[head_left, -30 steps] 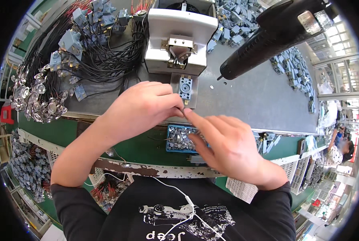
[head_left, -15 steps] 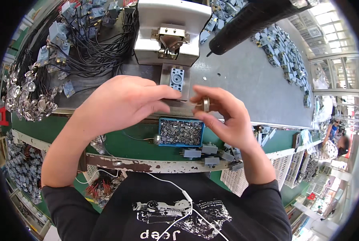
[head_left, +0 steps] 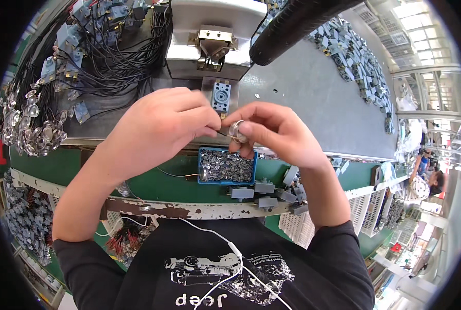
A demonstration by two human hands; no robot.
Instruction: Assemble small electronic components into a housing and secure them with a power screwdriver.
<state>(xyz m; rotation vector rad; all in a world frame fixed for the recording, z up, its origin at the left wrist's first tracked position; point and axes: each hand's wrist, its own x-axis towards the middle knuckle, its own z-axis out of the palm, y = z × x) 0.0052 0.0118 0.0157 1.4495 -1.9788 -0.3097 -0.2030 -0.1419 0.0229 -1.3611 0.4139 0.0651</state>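
From my head view, my right hand [head_left: 286, 135] has thumb and fingers clamped on a round metal cap [head_left: 235, 132], held over the table's [head_left: 297, 111] near edge, just in front of a grey block [head_left: 221, 97]. My left hand [head_left: 163, 120] has its fingertips bunched beside the cap; I can't tell whether they grip anything. I'd judge the cap light, stiff and slippery on its polished face, so I'd best pinch its rim.

Right hand [head_left: 284, 134] holds round metal cap [head_left: 237, 132]; left hand [head_left: 163, 121] just beside; grey block [head_left: 221, 96] on metal plate [head_left: 207, 89] beyond.
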